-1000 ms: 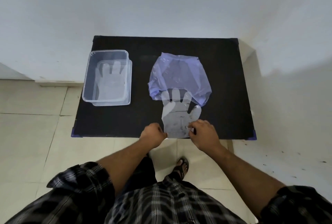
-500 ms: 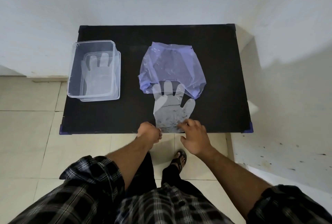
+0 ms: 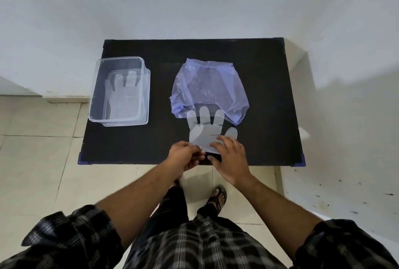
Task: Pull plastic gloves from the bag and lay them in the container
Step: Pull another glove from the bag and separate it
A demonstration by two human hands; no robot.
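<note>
A clear plastic glove (image 3: 205,131) lies flat on the black table (image 3: 265,96), its fingertips over the open mouth of the purple bag (image 3: 208,87). My left hand (image 3: 184,156) pinches the glove's cuff at the near left corner. My right hand (image 3: 232,156) rests flat on the cuff's right side with fingers spread. The clear container (image 3: 118,90) stands at the table's left, with another glove (image 3: 123,96) lying flat inside it.
The table's near edge runs just under my hands, with purple corner caps (image 3: 80,158) at both ends. A white wall rises behind and to the right. Tiled floor and my sandalled foot (image 3: 217,200) are below.
My right hand has slid forward onto the glove's cuff and its fingers have spread. My left hand has closed on the cuff's corner. The glove has stayed in place.
</note>
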